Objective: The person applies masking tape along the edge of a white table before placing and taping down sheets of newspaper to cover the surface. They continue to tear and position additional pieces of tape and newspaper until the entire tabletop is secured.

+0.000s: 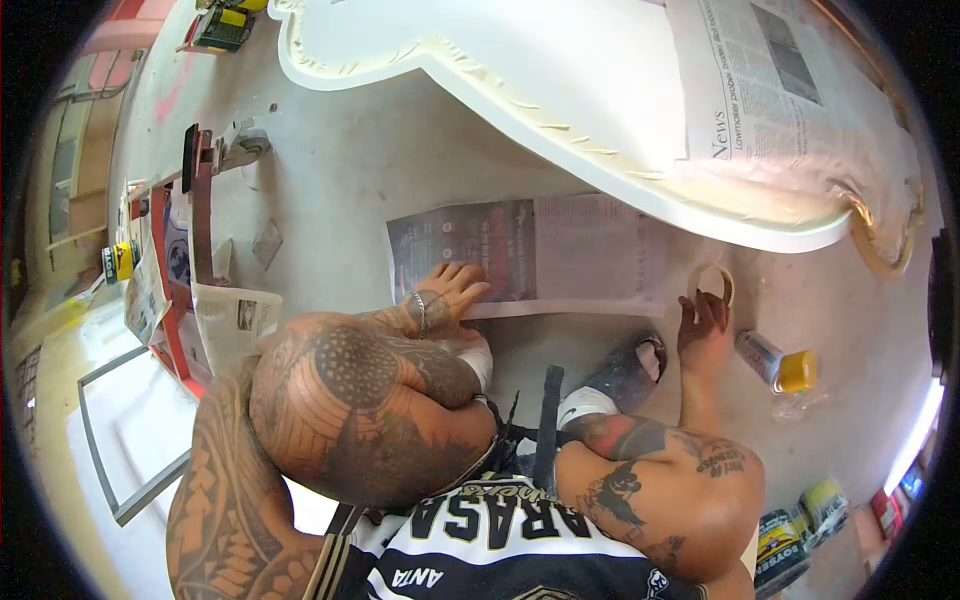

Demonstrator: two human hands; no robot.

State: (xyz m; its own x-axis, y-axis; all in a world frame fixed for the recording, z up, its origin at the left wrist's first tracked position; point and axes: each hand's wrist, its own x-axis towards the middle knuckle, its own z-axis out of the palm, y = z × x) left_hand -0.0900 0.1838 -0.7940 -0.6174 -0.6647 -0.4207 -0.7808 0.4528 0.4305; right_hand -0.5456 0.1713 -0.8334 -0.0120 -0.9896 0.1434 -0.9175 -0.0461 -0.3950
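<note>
A sheet of newspaper [590,240] lies on the floor in front of me, a dark printed block on its left half. My left hand [450,290] rests on its near left edge, fingers stretched out and holding nothing. By the sheet's right end, my right hand [706,328] grips a roll of masking tape [729,290], its ring standing up beyond the fingers. To the right of that hand, a clear bottle with a yellow cap [796,371] lies on its side.
Overhead in view spans a white curved-edge panel [560,150], its inner border masked with cream tape and newspaper [750,90]. A red frame [165,290] with papers stands left, near a grey rectangular frame [85,430]. Paint cans [780,545] sit at lower right.
</note>
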